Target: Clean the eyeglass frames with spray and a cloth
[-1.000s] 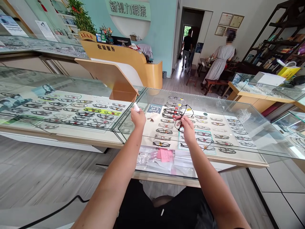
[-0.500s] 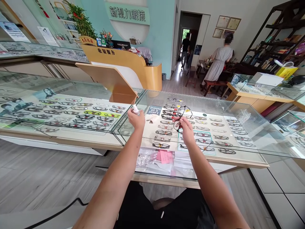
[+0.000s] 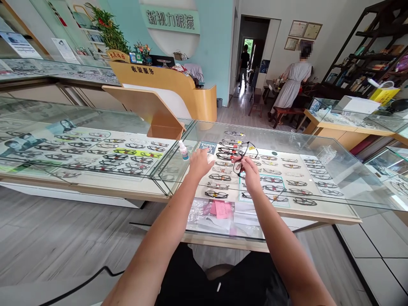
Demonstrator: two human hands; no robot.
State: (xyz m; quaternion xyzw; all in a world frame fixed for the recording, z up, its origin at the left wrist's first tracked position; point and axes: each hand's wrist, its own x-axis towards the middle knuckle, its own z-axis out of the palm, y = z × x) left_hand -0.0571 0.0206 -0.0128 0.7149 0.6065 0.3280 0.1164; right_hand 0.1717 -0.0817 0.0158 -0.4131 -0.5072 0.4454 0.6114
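A small white spray bottle (image 3: 183, 151) with a pink and blue label stands upright on the glass counter. Just right of it, my left hand (image 3: 200, 164) is over the glass with its fingers spread. Its thumb and fingertips are at a small whitish cloth or tissue (image 3: 211, 158), mostly hidden by the hand; whether they touch it I cannot tell. Black-framed eyeglasses (image 3: 238, 168) are raised above the counter, pinched in my right hand (image 3: 250, 171) with one temple arm pointing away.
Rows of eyeglass frames (image 3: 216, 194) lie inside the glass display case (image 3: 318, 140). A brown tilted board (image 3: 143, 104), possibly a mirror's back, stands on the counter at left. Beyond are a yellow cashier desk (image 3: 204, 104) and a person in a light dress (image 3: 291, 80).
My left hand has let go of the bottle, which now stands on the glass, and has moved right to the whitish cloth. The right hand still holds the eyeglasses.
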